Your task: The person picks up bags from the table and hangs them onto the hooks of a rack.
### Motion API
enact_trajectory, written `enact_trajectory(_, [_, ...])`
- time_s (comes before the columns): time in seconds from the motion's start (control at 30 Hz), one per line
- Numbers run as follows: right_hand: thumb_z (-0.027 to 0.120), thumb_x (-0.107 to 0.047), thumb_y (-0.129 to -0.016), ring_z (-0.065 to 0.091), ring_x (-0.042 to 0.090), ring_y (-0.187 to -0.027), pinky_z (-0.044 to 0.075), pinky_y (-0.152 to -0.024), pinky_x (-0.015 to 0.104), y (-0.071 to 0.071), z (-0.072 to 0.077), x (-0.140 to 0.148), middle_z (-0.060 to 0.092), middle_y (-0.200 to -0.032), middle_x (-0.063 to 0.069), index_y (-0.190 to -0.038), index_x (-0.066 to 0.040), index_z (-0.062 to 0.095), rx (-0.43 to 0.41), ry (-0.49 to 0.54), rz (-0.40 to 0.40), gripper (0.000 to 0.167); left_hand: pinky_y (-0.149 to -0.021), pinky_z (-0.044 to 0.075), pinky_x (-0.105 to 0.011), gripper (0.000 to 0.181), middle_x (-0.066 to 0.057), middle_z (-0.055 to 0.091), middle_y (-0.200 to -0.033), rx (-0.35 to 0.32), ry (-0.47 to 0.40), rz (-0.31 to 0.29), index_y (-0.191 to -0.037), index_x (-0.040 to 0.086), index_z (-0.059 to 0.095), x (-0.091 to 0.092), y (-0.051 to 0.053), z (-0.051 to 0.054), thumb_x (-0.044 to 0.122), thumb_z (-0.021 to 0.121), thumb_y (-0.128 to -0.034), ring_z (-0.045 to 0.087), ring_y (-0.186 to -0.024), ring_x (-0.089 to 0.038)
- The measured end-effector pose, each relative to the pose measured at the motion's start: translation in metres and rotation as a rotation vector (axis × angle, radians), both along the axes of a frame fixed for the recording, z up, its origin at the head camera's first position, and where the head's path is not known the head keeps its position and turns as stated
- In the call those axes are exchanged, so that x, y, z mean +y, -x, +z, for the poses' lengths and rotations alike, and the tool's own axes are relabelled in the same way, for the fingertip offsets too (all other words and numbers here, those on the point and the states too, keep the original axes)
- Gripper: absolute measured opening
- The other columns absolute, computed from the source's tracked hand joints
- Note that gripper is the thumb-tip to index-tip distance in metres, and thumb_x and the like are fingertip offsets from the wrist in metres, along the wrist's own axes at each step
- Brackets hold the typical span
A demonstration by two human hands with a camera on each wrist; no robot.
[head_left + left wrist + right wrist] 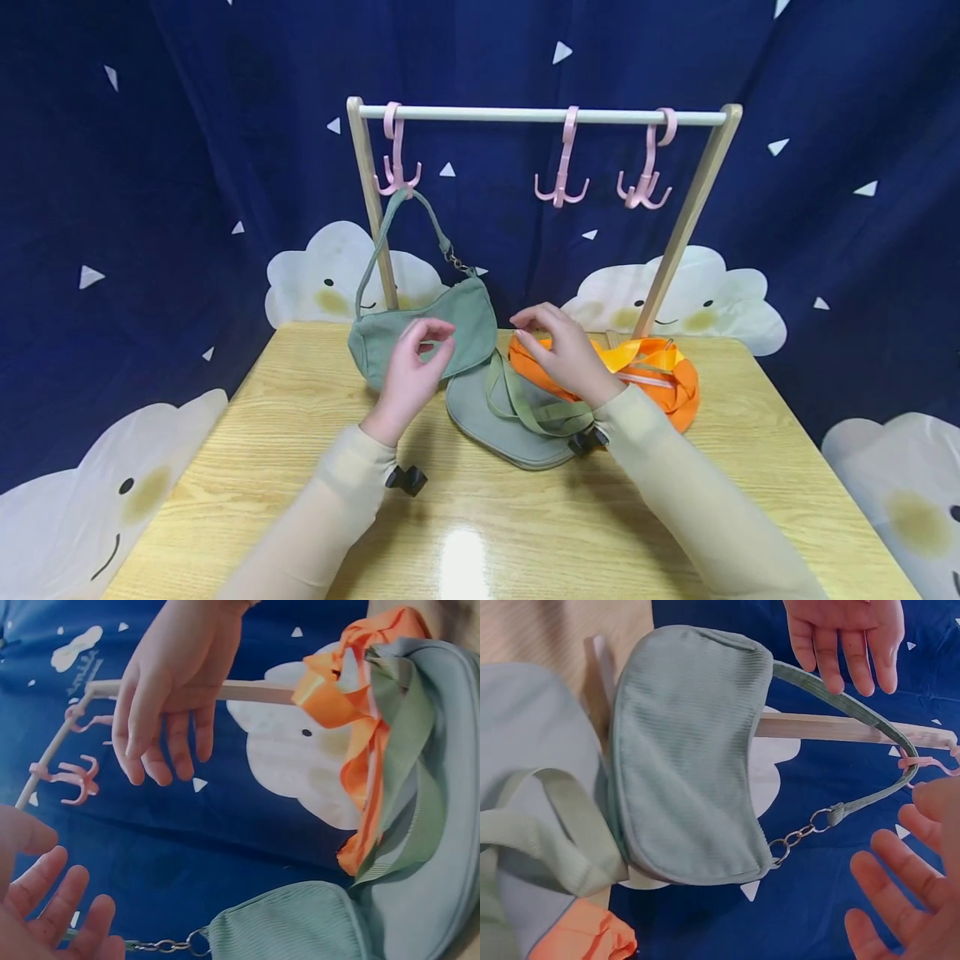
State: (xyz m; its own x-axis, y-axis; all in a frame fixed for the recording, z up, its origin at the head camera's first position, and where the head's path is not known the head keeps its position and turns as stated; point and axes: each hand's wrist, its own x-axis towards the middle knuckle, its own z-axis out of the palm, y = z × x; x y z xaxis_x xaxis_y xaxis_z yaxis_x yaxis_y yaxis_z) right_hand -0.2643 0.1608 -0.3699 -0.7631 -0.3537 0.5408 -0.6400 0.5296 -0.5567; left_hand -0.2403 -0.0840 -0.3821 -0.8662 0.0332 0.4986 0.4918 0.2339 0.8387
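Note:
A green corduroy shoulder bag (468, 317) hangs by its strap from the left pink hook (397, 158), its body reaching down to the tabletop. In front of it my left hand (408, 367) hovers with fingers loosely bent, holding nothing. My right hand (562, 350) is likewise bare, raised above a grey-green bag (480, 412) and an orange bag (682, 392) lying on the table. Green webbing straps (420, 802) trail over the grey-green bag. The right wrist view shows the shoulder bag's chain link (799, 836) and strap looped at the hook, apart from both hands.
A rack with a white rail (487, 113) and wooden posts (686, 221) stands at the table's back. Two more pink hooks, one in the middle (562, 171) and one at right (647, 183), carry no bag. Behind hangs a dark blue curtain (495, 50).

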Motion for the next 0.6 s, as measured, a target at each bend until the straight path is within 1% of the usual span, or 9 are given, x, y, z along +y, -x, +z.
enact_trajectory(0.13, [0.069,-0.01,-0.099,0.065,0.023,-0.104,0.056,-0.097,0.046,-0.002,-0.007,0.006,0.068,-0.107,0.006,-0.114,-0.005,0.069,-0.002,-0.044,0.002,0.016,-0.094,0.047,-0.046,0.016,-0.016,0.067,-0.112,0.012,0.051,-0.027,-0.109,0.0,0.07,0.005,-0.001,-0.008,0.002,0.067,-0.0941,0.061,-0.109,-0.032])
enact_trajectory(0.23, [0.069,-0.011,-0.099,0.065,0.023,-0.104,0.056,-0.095,0.046,-0.005,-0.013,0.01,0.069,-0.11,0.006,-0.114,-0.007,0.07,-0.011,-0.075,0.001,0.016,-0.093,0.047,-0.045,0.015,-0.015,0.067,-0.111,0.018,0.095,-0.047,-0.108,0.002,0.071,0.009,-0.002,-0.013,0.001,0.068,-0.0931,0.061,-0.108,-0.032])
enact_trajectory(0.33, [0.069,-0.011,-0.099,0.065,0.023,-0.102,0.056,-0.094,0.048,-0.008,-0.018,0.014,0.07,-0.111,0.007,-0.114,-0.008,0.07,-0.03,-0.103,-0.004,0.016,-0.093,0.048,-0.05,0.015,-0.014,0.066,-0.111,0.02,0.147,-0.072,-0.108,0.003,0.071,0.012,-0.004,-0.018,0.002,0.069,-0.0931,0.059,-0.108,-0.032])
enact_trajectory(0.47, [0.069,-0.012,-0.099,0.066,0.024,-0.101,0.056,-0.094,0.047,-0.012,-0.026,0.02,0.069,-0.111,0.007,-0.116,-0.009,0.069,-0.072,-0.141,-0.023,0.017,-0.101,0.048,-0.054,0.017,-0.013,0.065,-0.115,0.021,0.256,-0.105,-0.111,0.004,0.07,0.015,-0.006,-0.023,0.005,0.07,-0.0939,0.059,-0.113,-0.032])
enact_trajectory(0.6, [0.069,-0.016,-0.099,0.066,0.025,-0.104,0.056,-0.095,0.047,-0.016,-0.033,0.025,0.069,-0.114,0.006,-0.118,-0.01,0.069,-0.115,-0.184,-0.045,0.02,-0.106,0.047,-0.049,0.021,-0.01,0.065,-0.119,0.013,0.37,-0.12,-0.115,0.006,0.069,0.016,-0.006,-0.029,0.009,0.072,-0.0942,0.059,-0.119,-0.031])
